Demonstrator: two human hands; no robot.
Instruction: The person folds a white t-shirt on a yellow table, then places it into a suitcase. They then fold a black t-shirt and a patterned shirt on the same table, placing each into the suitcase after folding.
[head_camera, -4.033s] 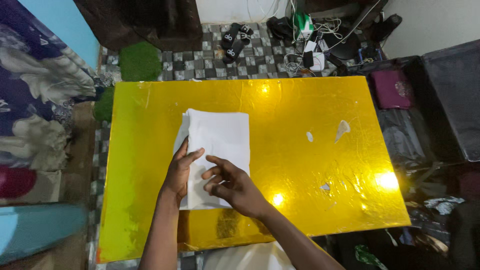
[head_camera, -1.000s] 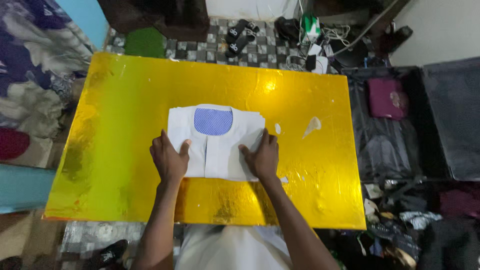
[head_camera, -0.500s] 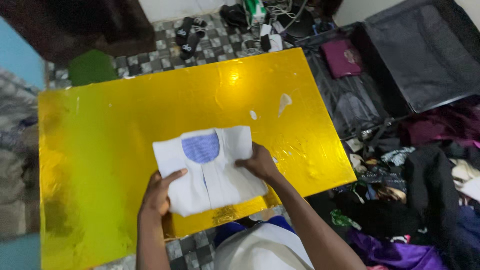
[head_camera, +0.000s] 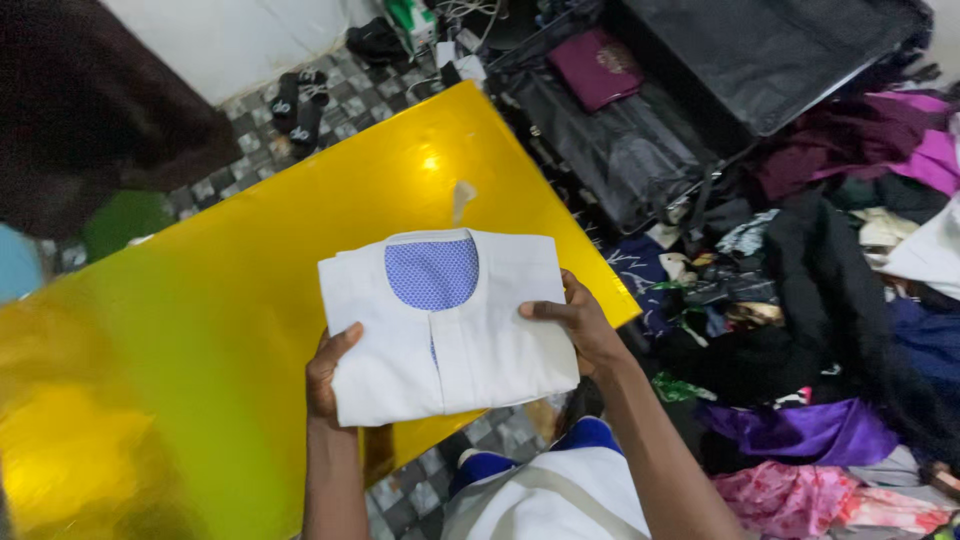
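Note:
A folded white shirt (head_camera: 470, 340) with a blue dotted patch at its neckline is held up above the near right corner of the shiny yellow table (head_camera: 200, 320). My left hand (head_camera: 325, 375) grips the shirt's lower left edge, thumb on top. My right hand (head_camera: 580, 325) grips its right edge, thumb across the front. The shirt is flat and neat, lifted off the table surface.
An open black suitcase (head_camera: 690, 90) with a maroon item (head_camera: 598, 65) lies on the floor at the upper right. A heap of mixed clothes (head_camera: 830, 330) covers the floor on the right. Black sandals (head_camera: 298, 105) rest on the checkered floor beyond the table.
The folded shirt has been picked up off the table with both hands and carried toward the right. The view has swung right toward the suitcase and clothes pile.

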